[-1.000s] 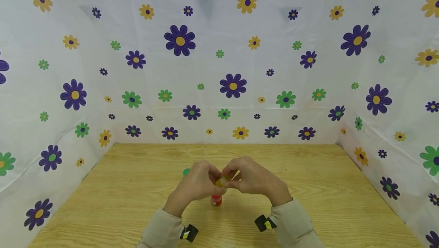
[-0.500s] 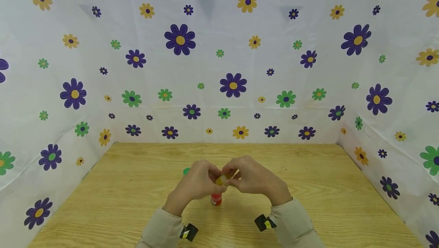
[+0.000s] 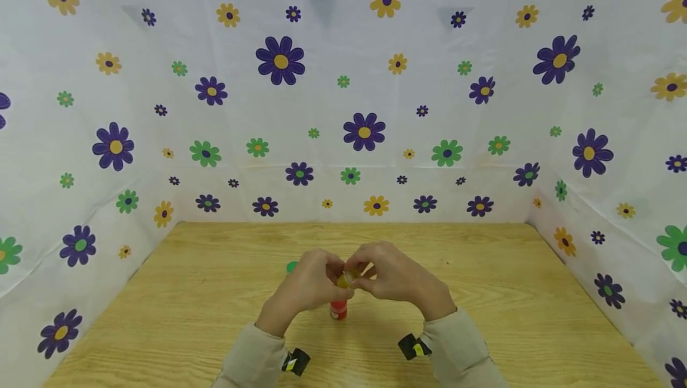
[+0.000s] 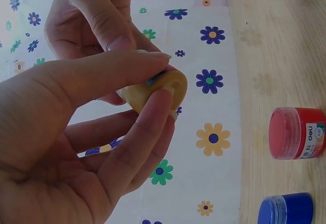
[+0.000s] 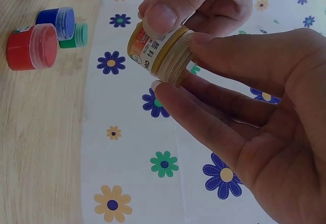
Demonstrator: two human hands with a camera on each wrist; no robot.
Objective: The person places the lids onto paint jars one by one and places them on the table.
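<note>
A small yellow paint jar [image 3: 344, 281] is held in the air between both hands over the table. My left hand [image 3: 305, 285] grips its body, thumb on the label side and fingers beneath, as the left wrist view shows. With thumb and fingertips, my right hand [image 3: 399, 278] pinches the ribbed clear lid [image 5: 174, 63], which sits on the jar. The jar lies tilted on its side, its printed label facing the right wrist camera. Fingers cover part of it in every view. Below and just nearer stands a red paint jar [image 3: 338, 310], its top partly hidden by the left hand.
A blue paint jar [image 5: 56, 23] and a green paint jar [image 5: 76, 36] stand near the red one on the wooden table [image 3: 214, 304]. In the head view the left hand hides the blue jar. White flowered cloth [image 3: 322, 108] walls the back and sides.
Both hands stay almost in the same place around the yellow paint jar. The right fingers and the jar shift very slightly at the lid, and the head view tilts a little.
</note>
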